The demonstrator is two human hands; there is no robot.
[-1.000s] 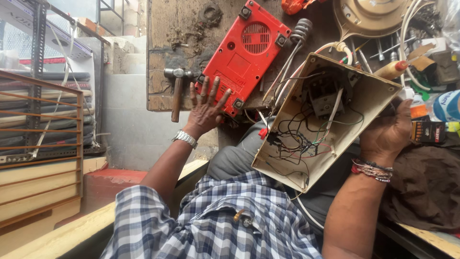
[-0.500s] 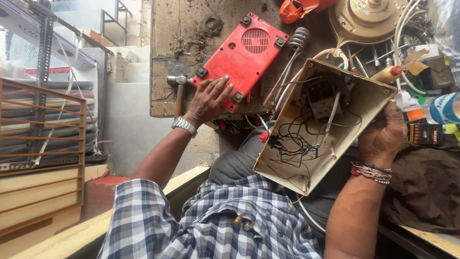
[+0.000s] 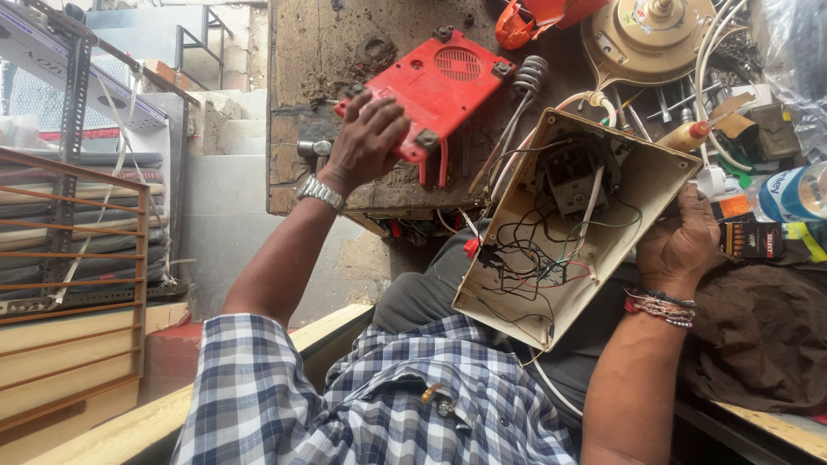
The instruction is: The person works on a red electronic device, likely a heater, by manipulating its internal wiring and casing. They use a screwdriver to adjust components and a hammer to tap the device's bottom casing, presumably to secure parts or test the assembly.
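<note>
– Red panel (image 3: 435, 86), where is it right now?

– On the scarred wooden workbench (image 3: 310, 52), tilted. The left hand (image 3: 366, 142) has its fingers (image 3: 379, 110) curled over the panel's near corner and is gripping it. The rest of the panel stretches away beyond the fingertips, toward a coiled heating element (image 3: 531, 76).

– And the other hand?

– The right hand (image 3: 680, 245) clasps the side wall of an open beige housing (image 3: 642, 185), propped on the lap and against the bench edge. Most of those fingers are hidden behind the wall, so I can tell only that the hand is closed on it. The tangle of wires (image 3: 525, 258) lies inside, just past the thumb.

– What might go wrong?

– I'd say the one-corner grip is the weak point. The panel could pivot under the fingers and slide off the bench edge, which lies right below the knuckles. It might also swing into the coil beyond the fingertips.

– And the housing?

– It is held by one wall only. If that grip slackens, I'd expect the box to tip off the lap. Loose wires near the thumb could snag or pull from their joints. A cord trailing out below the housing could catch too.
</note>
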